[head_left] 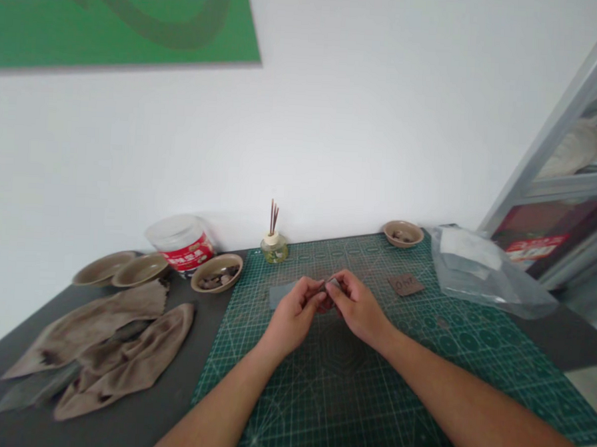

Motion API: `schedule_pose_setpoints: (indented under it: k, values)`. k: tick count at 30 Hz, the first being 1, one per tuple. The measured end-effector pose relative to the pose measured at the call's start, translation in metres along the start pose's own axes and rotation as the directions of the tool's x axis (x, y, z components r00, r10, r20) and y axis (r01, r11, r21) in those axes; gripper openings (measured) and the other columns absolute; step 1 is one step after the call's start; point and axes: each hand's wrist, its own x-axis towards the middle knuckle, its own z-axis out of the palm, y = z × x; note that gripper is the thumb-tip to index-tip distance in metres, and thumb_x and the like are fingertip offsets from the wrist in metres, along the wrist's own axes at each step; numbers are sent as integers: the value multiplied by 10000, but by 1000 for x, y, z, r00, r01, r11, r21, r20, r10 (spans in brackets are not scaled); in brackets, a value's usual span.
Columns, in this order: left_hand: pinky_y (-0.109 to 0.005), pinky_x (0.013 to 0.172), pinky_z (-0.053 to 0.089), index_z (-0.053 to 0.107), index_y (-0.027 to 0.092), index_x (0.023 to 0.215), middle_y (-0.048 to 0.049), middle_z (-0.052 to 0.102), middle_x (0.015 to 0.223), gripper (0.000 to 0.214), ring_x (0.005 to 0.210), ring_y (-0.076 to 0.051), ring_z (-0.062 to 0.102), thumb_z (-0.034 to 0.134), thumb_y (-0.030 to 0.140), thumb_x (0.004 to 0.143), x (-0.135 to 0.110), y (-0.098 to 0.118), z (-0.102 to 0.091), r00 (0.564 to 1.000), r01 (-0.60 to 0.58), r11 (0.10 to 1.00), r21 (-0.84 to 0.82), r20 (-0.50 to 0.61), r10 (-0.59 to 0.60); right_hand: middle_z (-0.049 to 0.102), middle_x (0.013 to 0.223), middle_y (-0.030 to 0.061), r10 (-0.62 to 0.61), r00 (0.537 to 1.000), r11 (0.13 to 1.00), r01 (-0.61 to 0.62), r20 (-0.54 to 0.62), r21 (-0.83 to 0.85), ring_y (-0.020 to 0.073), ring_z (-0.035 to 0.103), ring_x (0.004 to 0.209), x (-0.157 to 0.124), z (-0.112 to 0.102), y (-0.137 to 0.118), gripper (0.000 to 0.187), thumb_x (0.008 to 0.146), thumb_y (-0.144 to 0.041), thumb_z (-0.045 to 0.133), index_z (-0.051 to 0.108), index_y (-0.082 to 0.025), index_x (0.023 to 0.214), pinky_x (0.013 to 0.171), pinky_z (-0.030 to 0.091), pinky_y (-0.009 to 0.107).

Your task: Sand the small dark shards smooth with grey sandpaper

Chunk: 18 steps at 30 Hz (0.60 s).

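Observation:
My left hand (294,311) and my right hand (357,303) meet over the green cutting mat (279,409), fingertips pinched together. Between the right thumb and fingers shows a small grey piece (332,284), perhaps folded sheet or a stone; the fingers cover most of it. The left fingertips close on the near side of the same small piece. A flat grey sheet (281,293) lies on the mat just behind my left hand. To the right of my right hand rests a brown square (405,284) with dark handwriting on it.
At left lie crumpled brown cloths (126,361), near a bowl of small stones (218,274), two more bowls and a lidded plastic tub (182,244). A reed diffuser (274,247) stands by the wall. Back right hold another bowl (403,233) and a clear plastic bag (490,277).

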Motion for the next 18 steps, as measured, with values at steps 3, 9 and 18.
schedule_pose_setpoints:
  k: [3, 9, 18]
  values:
    - [-254, 672, 477, 606, 192, 899, -14, 640, 782, 194, 724, -145, 600, 527, 369, 910, -1, 2, -3, 999, -38, 988, 152, -30, 43, 605, 692, -22, 13, 1000, 1000, -14, 16, 24, 112, 511, 529, 0, 1, -1, 214, 929, -418, 503, 545, -209, 902, 503, 399, 225]
    - [-219, 612, 444, 601, 187, 854, 14, 610, 720, 143, 647, -118, 562, 619, 329, 847, -3, 0, -5, 995, -44, 967, 251, -80, 66, 616, 686, -18, 60, 997, 997, -62, 46, 41, 105, 509, 477, 0, 1, 5, 219, 914, -427, 536, 555, -210, 897, 454, 392, 219]
    - [-229, 630, 438, 612, 188, 790, 3, 626, 713, 131, 669, -131, 575, 603, 306, 844, -5, 1, -3, 989, -64, 918, 391, -100, 111, 643, 692, -8, 58, 998, 998, -57, 32, -37, 108, 546, 474, -2, 1, 2, 228, 921, -432, 539, 571, -206, 902, 469, 401, 222]
